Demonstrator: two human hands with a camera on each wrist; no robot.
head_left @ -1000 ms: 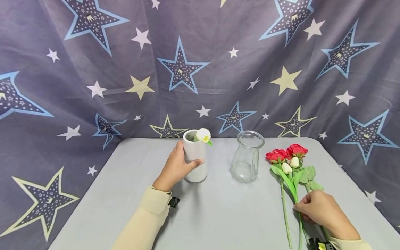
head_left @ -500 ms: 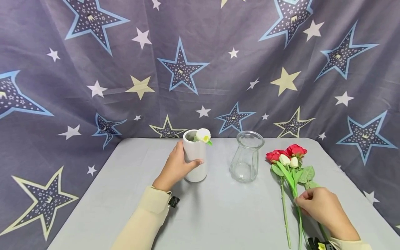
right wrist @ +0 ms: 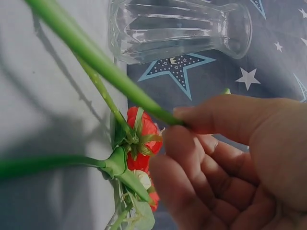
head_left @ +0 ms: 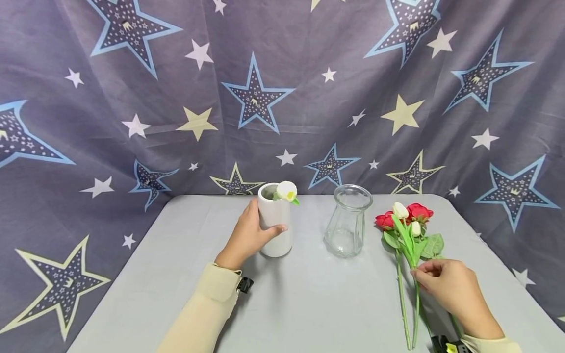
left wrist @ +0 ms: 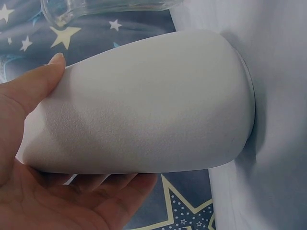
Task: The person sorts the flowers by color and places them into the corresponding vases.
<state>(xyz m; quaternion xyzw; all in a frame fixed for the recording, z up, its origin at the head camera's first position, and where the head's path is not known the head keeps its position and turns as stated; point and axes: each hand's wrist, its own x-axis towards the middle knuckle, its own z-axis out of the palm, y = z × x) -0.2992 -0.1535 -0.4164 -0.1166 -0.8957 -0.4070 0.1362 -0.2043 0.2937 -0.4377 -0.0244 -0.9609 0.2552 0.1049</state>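
Thumb and fingers of the person's left hand (head_left: pixel 249 235) wrap the side of a matte white cylindrical vase (head_left: pixel 277 228), the thumb lying across its near face and the fingers reaching round its far side. The vase stands upright on the pale grey table (head_left: pixel 309 304), and a white blossom with a yellow mark and a small green leaf (head_left: pixel 287 191) leans over its rim. The left forearm, in a cream sleeve (head_left: pixel 200 311), slants forward from the lower edge.

The right hand (head_left: pixel 454 289) pinches, between thumb and forefinger, the green stem of a long white tulip (head_left: pixel 410 250) just below its leaves; its other fingers curl loosely in the wrist view. Whether the stem's lower end touches the table is hard to tell. The hand is angled forward and leftward from the lower right corner, back uppermost. Beyond the fingertips, the tulip's bud overlaps two full red flowers (head_left: pixel 420 212), near a second white tulip (head_left: pixel 416 229). A clear, flared glass vase (head_left: pixel 346 235) stands upright between the hands.
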